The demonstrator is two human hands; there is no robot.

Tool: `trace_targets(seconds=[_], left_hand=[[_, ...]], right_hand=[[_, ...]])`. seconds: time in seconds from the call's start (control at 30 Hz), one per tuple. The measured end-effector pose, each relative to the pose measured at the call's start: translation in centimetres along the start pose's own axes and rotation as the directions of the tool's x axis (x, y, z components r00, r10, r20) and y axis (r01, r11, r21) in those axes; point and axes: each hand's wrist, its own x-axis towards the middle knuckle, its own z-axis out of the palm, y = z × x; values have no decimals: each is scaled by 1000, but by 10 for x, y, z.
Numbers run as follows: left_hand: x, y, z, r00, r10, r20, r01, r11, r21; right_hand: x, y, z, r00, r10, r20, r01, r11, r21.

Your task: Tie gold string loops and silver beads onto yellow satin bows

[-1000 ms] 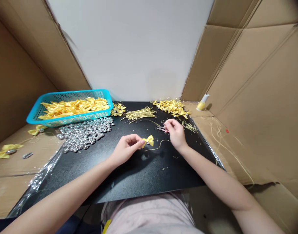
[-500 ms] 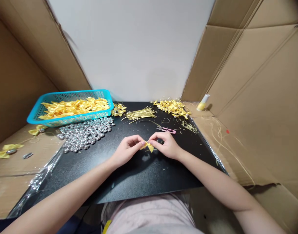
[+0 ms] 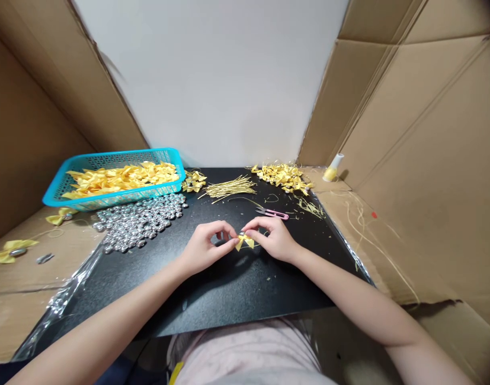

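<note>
Between my two hands, just above the black table [image 3: 224,299], is a small yellow ribbon bow [image 3: 245,243]. My right hand [image 3: 272,238] pinches it at its upper right side with thumb and forefinger. My left hand [image 3: 208,245] has its thumb and fingertips at the bow's left side, bent and close together. A dark shiny spot shows at the top of the bow, partly covered by the fingers. Beyond my right hand lies a pair of pink-handled thread snips [image 3: 272,214].
A turquoise basket [image 3: 52,199] of yellow bows stands back left, with silver beads [image 3: 138,222] before it. Cut gold cords [image 3: 231,187] lie at centre back, and finished-looking bows [image 3: 285,177] at back right. A thread cone [image 3: 333,168] stands on the cardboard.
My left fingers have loosened slightly and shifted a little left. More of the yellow bow shows now, its two tails hanging toward me. My right hand has hardly moved.
</note>
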Motion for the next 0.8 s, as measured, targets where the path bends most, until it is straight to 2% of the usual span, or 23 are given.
trace_targets(seconds=[0.23, 0.37, 0.57, 0.67, 0.8], left_hand=[[3, -4, -4, 976, -87, 199, 104, 991, -81], [4, -7, -4, 966, -147, 211, 184, 969, -167], [5, -8, -2, 964, -167, 206, 222, 933, -283], [4, -9, -2, 965, -162, 207, 213, 944, -251], [3, -5, -4, 970, -92, 227, 117, 988, -101]], right_hand=[[1, 1, -2, 998, -43, 37, 46, 997, -69], [2, 1, -4, 998, -67, 7, 67, 994, -83], [2, 5, -5, 1000, -29, -7, 29, 999, -41], [2, 4, -8, 999, -46, 21, 47, 998, -48], [4, 1, -14, 972, -160, 174, 188, 969, -161]])
